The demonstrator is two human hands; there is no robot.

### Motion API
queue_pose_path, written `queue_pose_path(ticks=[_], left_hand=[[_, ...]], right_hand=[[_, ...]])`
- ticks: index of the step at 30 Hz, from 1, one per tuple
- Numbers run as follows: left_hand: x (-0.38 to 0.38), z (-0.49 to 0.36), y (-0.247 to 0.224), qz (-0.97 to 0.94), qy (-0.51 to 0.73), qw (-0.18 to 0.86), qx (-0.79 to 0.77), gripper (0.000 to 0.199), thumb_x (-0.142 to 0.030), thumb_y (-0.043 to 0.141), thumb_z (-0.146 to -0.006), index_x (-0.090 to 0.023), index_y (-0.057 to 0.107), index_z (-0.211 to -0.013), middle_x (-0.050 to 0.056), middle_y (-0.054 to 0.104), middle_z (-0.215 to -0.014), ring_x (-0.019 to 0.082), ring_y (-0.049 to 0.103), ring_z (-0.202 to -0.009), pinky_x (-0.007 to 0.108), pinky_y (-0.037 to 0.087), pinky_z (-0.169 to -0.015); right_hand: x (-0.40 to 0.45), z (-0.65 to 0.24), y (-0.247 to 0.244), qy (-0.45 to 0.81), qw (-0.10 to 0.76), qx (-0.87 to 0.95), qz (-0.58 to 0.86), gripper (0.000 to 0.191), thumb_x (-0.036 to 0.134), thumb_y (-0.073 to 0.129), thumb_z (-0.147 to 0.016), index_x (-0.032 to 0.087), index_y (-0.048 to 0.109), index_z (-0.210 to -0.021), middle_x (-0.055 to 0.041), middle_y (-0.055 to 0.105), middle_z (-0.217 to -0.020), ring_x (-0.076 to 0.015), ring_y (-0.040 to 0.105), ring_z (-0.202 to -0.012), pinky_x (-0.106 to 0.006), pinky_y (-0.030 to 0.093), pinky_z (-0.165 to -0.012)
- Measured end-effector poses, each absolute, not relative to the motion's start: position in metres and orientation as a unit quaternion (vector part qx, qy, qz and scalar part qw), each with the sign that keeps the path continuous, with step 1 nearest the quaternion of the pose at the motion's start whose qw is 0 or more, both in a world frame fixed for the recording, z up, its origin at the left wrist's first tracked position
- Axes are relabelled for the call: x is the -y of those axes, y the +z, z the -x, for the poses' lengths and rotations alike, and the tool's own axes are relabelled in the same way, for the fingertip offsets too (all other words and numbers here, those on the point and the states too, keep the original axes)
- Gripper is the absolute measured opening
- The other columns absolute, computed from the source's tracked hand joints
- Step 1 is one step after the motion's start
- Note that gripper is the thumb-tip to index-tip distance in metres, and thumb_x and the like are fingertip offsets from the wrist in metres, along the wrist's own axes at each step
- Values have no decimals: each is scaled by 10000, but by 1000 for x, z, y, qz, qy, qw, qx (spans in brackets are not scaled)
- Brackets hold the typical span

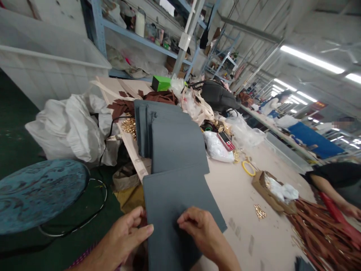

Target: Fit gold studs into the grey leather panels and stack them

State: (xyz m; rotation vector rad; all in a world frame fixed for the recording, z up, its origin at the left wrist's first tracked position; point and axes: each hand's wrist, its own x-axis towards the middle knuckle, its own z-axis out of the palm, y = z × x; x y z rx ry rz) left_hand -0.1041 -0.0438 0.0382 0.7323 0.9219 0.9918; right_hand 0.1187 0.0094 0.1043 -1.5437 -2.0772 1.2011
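A flat dark grey panel [172,195], leather-like, lies nearest me at the table's left edge. My left hand [124,233] grips its left border, with the thumb over the top and the fingers at the side. Above the middle of that panel is my right hand [201,229], its thumb and fingertips pinched together. Whatever those fingertips hold, if anything, is too small to make out. Beyond, overlapping stacks of similar grey panels [177,143] reach back along the table.
Small gold metal pieces [260,212] lie on the table [239,195] at right, near an open cardboard box [270,192] and brown straps [324,229]. A red phone [225,141] rests on a white bag. A blue stool [42,192] stands left; another person's arm [332,192] is at right.
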Motion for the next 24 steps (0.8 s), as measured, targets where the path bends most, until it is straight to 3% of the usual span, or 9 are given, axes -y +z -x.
queue_pose_path(ticks=[1,3,5,8,18,24], left_hand=[[44,102,44,-323,452,730,-398,428,-508,710,-767,-209,616,-1058,26,705,-886,121,565,-583,292,525,-709],[45,96,56,-327,415,750,-399,515,-553,718,-728,-202,614,-1089,17,696,-833,111,507,-504,278,498,-603],[44,92,68,-347,349,749,-444,553,-610,706,-692,-187,634,-1040,-6,659,-733,71,370,-404,229,371,-433],[39,86,78,-349,305,721,-516,553,-681,656,-670,-168,644,-877,-51,536,-571,59,287,-381,206,224,-371],[27,83,60,-356,272,695,-562,653,-794,538,-658,-148,619,-700,-59,435,-538,95,351,-440,226,251,-414],[31,84,64,-393,296,662,-565,590,-732,507,-756,-170,686,-776,2,570,-634,153,509,-516,237,370,-428]], right_hand=[[-7,-120,102,433,163,695,550,153,166,583,-795,210,728,-766,7,689,-743,-145,619,-716,-230,435,-651],[-3,-121,93,469,201,638,577,130,232,603,-804,183,722,-788,-1,667,-699,-139,605,-678,-226,445,-621],[-2,-119,84,516,232,581,586,159,291,619,-804,158,705,-797,1,641,-652,-125,592,-619,-220,455,-583],[-3,-114,78,565,267,522,580,198,335,659,-775,138,680,-781,3,627,-630,-111,584,-578,-216,478,-566],[-14,-103,79,599,255,487,582,276,405,710,-716,142,654,-774,40,555,-564,-83,528,-495,-167,425,-437],[-12,-98,76,589,254,494,587,256,394,697,-712,156,605,-737,44,536,-551,-92,521,-482,-173,417,-428]])
